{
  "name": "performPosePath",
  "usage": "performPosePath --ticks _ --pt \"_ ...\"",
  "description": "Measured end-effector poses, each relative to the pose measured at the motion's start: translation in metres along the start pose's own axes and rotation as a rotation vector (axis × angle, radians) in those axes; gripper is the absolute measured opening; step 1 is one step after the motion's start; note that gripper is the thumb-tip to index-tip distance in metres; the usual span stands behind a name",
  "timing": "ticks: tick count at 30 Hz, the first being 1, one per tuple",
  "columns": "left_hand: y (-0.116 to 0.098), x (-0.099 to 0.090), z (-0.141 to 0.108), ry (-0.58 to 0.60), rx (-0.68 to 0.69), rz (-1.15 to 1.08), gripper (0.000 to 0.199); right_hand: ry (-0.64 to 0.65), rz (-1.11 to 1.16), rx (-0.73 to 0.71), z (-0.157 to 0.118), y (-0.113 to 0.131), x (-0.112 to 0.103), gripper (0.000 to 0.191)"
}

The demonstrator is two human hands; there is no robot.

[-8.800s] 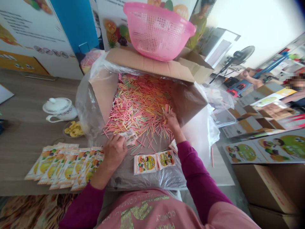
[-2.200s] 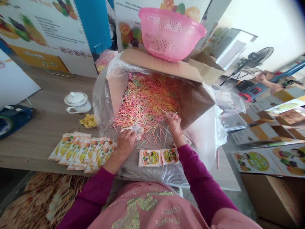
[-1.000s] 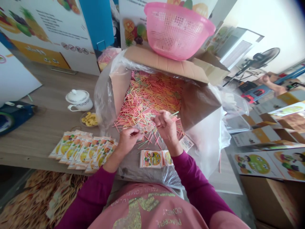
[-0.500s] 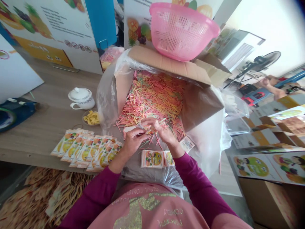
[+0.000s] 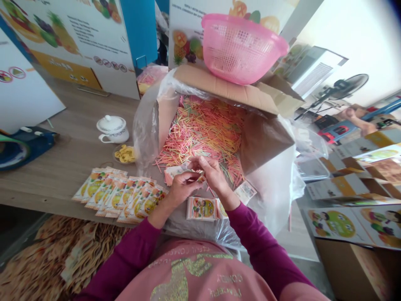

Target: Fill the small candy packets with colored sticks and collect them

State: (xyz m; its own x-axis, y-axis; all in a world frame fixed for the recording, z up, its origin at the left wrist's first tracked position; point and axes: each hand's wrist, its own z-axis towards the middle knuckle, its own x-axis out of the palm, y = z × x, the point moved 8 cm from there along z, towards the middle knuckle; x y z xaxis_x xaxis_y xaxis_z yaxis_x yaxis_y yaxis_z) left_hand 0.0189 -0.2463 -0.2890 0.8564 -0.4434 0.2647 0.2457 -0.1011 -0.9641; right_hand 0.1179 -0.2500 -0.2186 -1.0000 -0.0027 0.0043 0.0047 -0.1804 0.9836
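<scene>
My left hand [image 5: 183, 188] is shut on a small printed paper packet [image 5: 175, 170], which lies low over the edge of a heap of thin pink, yellow and green sticks [image 5: 203, 138]. My right hand [image 5: 213, 173] meets it there, its fingertips pinched at the packet with a few sticks, though the fingers hide most of them. The heap fills a cardboard box [image 5: 260, 144] lined with clear plastic. Two printed cards [image 5: 202, 208] lie just below my hands, and a small label [image 5: 245, 192] lies beside my right wrist.
Overlapping printed packets [image 5: 120, 195] lie on the wooden table [image 5: 67, 125] left of the box. A white lidded pot [image 5: 112, 128] and a dish of yellow pieces [image 5: 124, 154] stand nearby. A pink plastic basket [image 5: 244, 48] sits on the box flap. Cartons [image 5: 351, 267] stand lower right.
My right hand has moved left from the stick heap to the packet in my left hand. The two hands now meet over it. The whole view has drifted slightly.
</scene>
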Motion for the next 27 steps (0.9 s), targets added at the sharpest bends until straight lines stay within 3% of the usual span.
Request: performPosePath --ticks 4,6,8,11,15,17,19,22,25,27 --pt "-0.008 -0.004 -0.006 -0.039 0.087 0.276 0.019 -0.178 -0.31 -0.178 0.008 0.006 -0.025 0.05" --pt "-0.025 -0.016 -0.021 -0.091 0.165 0.483 0.016 -0.275 -0.498 -0.254 0.007 0.01 -0.049 0.04" --pt "-0.043 -0.035 -0.047 -0.153 0.247 0.706 0.018 -0.281 -0.66 -0.268 0.002 0.007 -0.071 0.029" --pt "-0.058 -0.067 -0.097 -0.265 0.342 1.051 0.024 -0.072 -0.861 -0.2 -0.015 -0.009 -0.08 0.022" --pt "-0.046 -0.084 -0.14 -0.309 0.376 1.527 0.043 0.372 -0.988 -0.061 -0.04 -0.045 -0.049 0.03" --pt "-0.039 -0.083 -0.144 -0.327 0.378 1.663 0.05 0.48 -0.998 -0.055 -0.04 -0.056 -0.032 0.036" --pt "-0.036 -0.082 -0.141 -0.331 0.367 1.736 0.057 0.449 -1.051 -0.043 -0.027 -0.061 -0.031 0.043" --pt "-0.038 -0.085 -0.132 -0.28 0.349 1.786 0.059 0.32 -1.188 0.008 -0.008 -0.057 -0.053 0.05" --pt "-0.049 -0.089 -0.129 -0.225 0.408 1.721 0.05 0.172 -1.336 0.102 -0.008 -0.039 -0.091 0.046" --pt "-0.062 -0.087 -0.128 -0.221 0.474 1.625 0.043 0.043 -1.469 0.29 -0.016 -0.032 -0.125 0.041"
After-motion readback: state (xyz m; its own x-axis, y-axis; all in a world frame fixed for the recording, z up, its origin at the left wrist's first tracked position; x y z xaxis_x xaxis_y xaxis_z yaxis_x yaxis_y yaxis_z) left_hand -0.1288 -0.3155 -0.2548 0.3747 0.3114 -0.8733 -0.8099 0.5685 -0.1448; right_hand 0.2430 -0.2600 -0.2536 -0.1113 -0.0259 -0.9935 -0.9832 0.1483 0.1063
